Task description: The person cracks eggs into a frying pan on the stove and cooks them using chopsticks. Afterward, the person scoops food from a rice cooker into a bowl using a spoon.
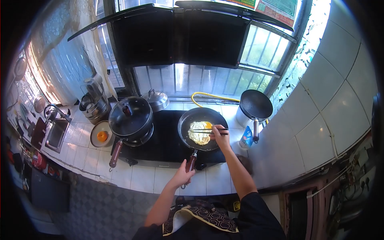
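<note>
My left hand [183, 175] is closed round the brown handle of a dark frying pan [184, 120] on the right side of the stove. In the pan lies a fried egg [199, 138], mostly white with a yellow patch at its upper right. Above the pan's right side, my right hand [220, 135] grips a pair of dark chopsticks [205, 131], pointing left over the egg. Whether their tips touch the egg I cannot tell.
A lidded pan [131, 117] stands on the left burner, its handle toward me. Left of it is a plate [93, 136] with an orange item. To the right are a pot topped by another pan [256, 105] and a blue pouch [246, 137]. The range hood [180, 36] hangs above.
</note>
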Available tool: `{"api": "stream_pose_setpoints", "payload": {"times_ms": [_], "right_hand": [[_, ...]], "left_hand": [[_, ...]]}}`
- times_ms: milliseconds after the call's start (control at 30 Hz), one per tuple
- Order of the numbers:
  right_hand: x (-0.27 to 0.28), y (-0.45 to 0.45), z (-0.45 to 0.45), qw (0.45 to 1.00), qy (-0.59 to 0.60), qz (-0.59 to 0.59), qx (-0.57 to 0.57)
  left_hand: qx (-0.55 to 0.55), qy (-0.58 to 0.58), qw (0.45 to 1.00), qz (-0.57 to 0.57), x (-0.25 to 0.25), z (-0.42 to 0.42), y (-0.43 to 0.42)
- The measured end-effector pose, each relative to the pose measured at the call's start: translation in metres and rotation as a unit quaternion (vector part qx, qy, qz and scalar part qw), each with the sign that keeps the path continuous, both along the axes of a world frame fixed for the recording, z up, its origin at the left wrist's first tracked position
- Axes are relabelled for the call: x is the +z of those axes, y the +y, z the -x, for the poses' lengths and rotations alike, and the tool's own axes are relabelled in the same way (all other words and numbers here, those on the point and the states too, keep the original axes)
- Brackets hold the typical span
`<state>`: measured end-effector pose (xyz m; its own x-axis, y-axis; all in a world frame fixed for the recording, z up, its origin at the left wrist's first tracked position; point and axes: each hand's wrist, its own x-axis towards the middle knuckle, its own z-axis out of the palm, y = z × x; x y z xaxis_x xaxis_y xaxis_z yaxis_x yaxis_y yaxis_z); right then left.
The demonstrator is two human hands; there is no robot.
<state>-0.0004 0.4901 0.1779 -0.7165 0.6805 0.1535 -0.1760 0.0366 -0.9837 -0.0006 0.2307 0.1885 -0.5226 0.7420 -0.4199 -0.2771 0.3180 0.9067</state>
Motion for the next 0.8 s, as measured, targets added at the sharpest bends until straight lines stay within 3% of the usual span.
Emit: {"api": "stream_pose_setpoints", "payload": {"times_ms": [133,267,567,800], "right_hand": [[0.036,0.004,-0.022,0.999,-0.048,-0.022,-0.011],[0.03,0.018,-0.038,0.994,-0.104,-0.037,0.004],[0.028,0.008,-0.078,0.995,-0.091,-0.001,0.042],[0.002,-0.013,-0.071,0.993,-0.052,-0.084,0.067]], "left_hand": [[-0.001,0.002,1.0,0.004,-0.002,-0.001,0.0],[-0.003,0.0,1.0,-0.005,-0.004,0.0,-0.001],[-0.004,0.01,1.0,0.013,0.003,-0.001,-0.001],[0.001,0.009,1.0,0.005,0.001,-0.001,-0.001]]}}
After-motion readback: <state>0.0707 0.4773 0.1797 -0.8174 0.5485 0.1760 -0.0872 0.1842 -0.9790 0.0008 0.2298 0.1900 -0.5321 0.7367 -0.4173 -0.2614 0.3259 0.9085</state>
